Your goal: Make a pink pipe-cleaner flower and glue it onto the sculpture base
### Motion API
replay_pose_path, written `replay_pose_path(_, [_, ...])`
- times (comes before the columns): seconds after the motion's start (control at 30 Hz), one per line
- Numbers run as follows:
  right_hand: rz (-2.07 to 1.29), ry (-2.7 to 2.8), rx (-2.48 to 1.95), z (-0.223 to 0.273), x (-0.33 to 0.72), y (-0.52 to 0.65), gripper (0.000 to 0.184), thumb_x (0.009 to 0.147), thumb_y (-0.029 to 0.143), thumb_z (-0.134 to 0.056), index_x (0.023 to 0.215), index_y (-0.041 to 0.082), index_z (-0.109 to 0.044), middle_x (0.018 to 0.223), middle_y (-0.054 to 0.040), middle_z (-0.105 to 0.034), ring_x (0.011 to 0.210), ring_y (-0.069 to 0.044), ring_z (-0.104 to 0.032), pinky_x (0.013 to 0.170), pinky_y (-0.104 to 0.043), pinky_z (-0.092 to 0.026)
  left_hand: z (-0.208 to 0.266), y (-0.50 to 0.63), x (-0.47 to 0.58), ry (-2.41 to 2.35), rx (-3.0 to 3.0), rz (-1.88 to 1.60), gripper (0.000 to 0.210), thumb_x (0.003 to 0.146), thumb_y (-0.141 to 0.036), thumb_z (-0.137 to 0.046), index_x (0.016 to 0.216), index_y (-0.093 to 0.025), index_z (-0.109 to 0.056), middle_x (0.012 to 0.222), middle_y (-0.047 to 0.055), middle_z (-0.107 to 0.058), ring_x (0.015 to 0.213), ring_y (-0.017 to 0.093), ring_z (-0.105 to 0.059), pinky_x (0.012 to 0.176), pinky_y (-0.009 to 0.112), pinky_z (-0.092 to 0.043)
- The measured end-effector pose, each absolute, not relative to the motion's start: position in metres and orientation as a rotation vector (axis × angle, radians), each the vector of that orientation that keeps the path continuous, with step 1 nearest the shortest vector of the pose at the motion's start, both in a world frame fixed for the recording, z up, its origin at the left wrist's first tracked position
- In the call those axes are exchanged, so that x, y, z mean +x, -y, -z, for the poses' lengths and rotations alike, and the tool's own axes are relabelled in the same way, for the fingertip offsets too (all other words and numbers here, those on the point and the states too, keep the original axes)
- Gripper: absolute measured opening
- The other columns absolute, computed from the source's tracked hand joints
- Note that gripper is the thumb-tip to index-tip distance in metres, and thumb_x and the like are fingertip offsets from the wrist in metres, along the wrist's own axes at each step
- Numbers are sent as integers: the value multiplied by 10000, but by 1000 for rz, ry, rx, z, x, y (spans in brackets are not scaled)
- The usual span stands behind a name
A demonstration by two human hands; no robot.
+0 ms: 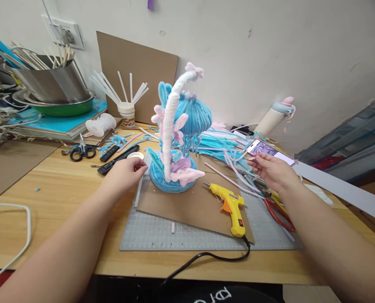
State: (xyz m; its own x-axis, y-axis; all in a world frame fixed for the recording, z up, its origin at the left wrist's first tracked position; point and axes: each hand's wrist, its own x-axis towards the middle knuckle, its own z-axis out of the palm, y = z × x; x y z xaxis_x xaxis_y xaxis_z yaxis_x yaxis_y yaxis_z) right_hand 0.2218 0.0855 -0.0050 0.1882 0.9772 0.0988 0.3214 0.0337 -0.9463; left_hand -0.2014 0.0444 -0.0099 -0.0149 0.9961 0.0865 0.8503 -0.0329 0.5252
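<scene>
A jellyfish lamp-like craft of fuzzy pipe cleaners stands upright, with a blue domed top [197, 115] hanging from a curved white stem [171, 126] on a round blue base [157, 179]. Pink flowers and leaves decorate it. My left hand [128, 170] is just left of the base, thumb and fingertips pressed together; whatever they hold is hidden. Over at the right, my right hand [271, 170] pinches a small pale piece in front of a lit phone [269, 151]. A yellow hot glue gun [233, 206] lies on a cardboard sheet [187, 212] between my hands.
Beneath the cardboard is a grey cutting mat [143, 235]. Scissors [82, 150], a black utility knife [118, 160] and a white spool [100, 124] lie left. Blue pipe cleaners [219, 143] spread behind; red-handled pliers [278, 214] lie right. The glue gun's black cord [203, 254] crosses the front edge.
</scene>
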Motion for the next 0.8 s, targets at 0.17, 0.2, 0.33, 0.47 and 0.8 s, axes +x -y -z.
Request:
replay_pose_path(0.17, [-948, 1206, -1382, -3, 226, -81, 87, 827, 217, -595, 742, 208, -578, 992, -128, -697, 948, -222, -685, 727, -313, -529, 10, -45, -201, -1934, 1937, -624, 265, 812, -422, -514, 798, -221, -687, 771, 37, -724, 720, 236, -646, 651, 322, -450])
replay_pose_path(0.2, [-925, 1191, -1369, -5, 227, -81, 73, 815, 208, -605, 747, 209, -579, 986, -117, -690, 934, -208, -681, 723, -303, -522, 10, -45, -200, -1938, 1934, -619, 270, 810, -423, -511, 796, -220, -688, 769, 38, -724, 717, 237, -647, 653, 324, -451])
replay_pose_path(0.33, [-741, 1147, -1373, -15, 235, -82, 65, 815, 232, -608, 804, 219, -546, 797, -30, -611, 663, -113, -600, 591, -258, -447, 9, -45, -200, -1946, 1925, -599, 285, 805, -425, -500, 801, -214, -691, 785, 42, -728, 731, 243, -654, 664, 328, -455])
replay_pose_path(0.47, [-593, 1251, -1480, -16, 240, -84, 158, 828, 314, -592, 941, 205, -571, 670, 25, -539, 474, -83, -426, 488, -254, -353, 9, -46, -201, -1949, 1917, -570, 296, 801, -435, -496, 813, -212, -692, 775, 43, -721, 737, 245, -653, 658, 325, -449])
replay_pose_path(0.8, [3, 1380, -2076, -5, 271, -92, 197, 824, 331, -569, 780, 162, -660, 878, -190, -683, 873, -325, -612, 779, -451, -415, 7, -45, -200, -1956, 1916, -528, 295, 801, -432, -491, 815, -214, -690, 771, 41, -712, 735, 239, -643, 650, 318, -434])
